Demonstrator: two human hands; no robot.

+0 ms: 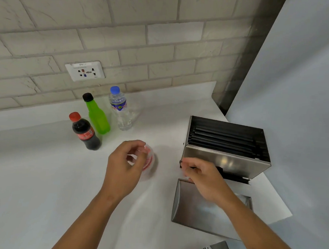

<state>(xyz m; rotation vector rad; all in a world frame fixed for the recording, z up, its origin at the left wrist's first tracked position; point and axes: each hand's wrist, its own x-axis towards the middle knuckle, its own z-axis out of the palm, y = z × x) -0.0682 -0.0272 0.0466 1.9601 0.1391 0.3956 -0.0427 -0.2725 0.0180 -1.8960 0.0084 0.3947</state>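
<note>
Beneath a brick wall, white counter bears a steel dispenser

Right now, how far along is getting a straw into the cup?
Done: straw dispenser stands open, its steel lid on the counter. In hand: left hand grips the clear cup; right hand works at the dispenser's front slot, grasp unclear. Left: no straw in the cup; cola bottle, green bottle and water bottle are capped.
</note>
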